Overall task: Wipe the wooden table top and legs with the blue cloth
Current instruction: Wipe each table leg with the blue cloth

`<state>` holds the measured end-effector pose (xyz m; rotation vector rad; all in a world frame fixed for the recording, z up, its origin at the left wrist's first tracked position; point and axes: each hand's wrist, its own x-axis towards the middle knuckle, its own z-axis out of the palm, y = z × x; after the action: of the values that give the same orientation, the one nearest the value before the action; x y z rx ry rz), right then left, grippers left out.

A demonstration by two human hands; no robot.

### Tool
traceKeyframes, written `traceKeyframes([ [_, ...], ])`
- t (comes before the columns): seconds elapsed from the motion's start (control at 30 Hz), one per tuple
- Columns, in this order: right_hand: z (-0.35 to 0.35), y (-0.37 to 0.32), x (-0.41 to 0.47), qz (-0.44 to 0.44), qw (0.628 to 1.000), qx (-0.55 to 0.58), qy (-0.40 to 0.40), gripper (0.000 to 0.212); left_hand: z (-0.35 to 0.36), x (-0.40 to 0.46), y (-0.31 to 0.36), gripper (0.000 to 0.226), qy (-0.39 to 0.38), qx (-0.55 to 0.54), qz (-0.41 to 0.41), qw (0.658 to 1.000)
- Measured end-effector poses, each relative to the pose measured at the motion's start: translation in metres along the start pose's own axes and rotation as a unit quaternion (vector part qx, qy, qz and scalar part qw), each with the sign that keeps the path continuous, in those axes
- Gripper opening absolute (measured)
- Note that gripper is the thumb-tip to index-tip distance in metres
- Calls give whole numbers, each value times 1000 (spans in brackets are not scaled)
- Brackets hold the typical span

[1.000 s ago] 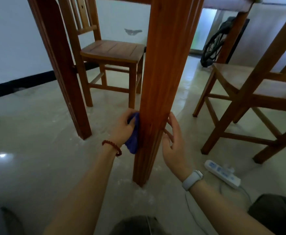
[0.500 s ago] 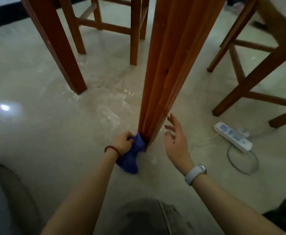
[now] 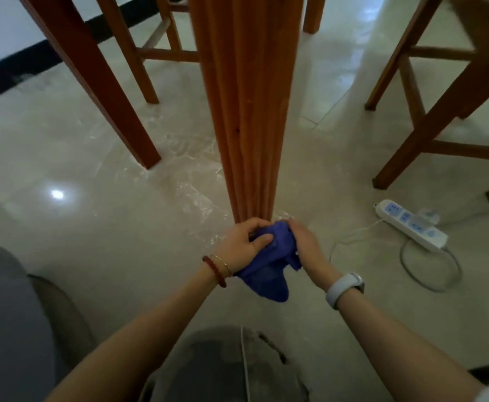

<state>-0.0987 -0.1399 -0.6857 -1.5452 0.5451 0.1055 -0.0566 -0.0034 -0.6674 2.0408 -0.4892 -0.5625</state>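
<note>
Blue cloth (image 3: 269,265) gripped by both hands (image 3: 272,242), fingers curled.

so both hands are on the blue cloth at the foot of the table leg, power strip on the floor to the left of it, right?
Not quite. The head view shows the power strip right of the table leg. The left hand and right hand do both grip the blue cloth at its foot.

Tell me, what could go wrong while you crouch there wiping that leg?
Both hands, left hand and right hand, grip the blue cloth at the foot of the table leg. The power strip and its cord lie close on the floor; a damp cloth or a shifting knee might catch them.
</note>
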Motion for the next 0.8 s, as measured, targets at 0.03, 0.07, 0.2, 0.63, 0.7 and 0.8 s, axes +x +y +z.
traceKeyframes([
  [0.03,-12,-5,1,22,1000,17,-7,46,7,5,10,23,-2,21,15,1000],
  [0.07,-25,-8,1,37,999,29,-15,50,15,11,20,24,-2,46,37,998],
  [0.2,-69,-15,2,59,996,64,0,48,45,34,62,18,11,90,89,992],
  [0.63,-156,-94,33,74,940,268,-197,62,50,92,135,11,138,156,190,959],
  [0.7,-160,-111,36,38,935,275,-220,60,45,92,143,15,118,178,209,954],
  [0.8,-160,-130,39,-4,941,242,-239,56,37,87,152,32,100,207,243,942],
])
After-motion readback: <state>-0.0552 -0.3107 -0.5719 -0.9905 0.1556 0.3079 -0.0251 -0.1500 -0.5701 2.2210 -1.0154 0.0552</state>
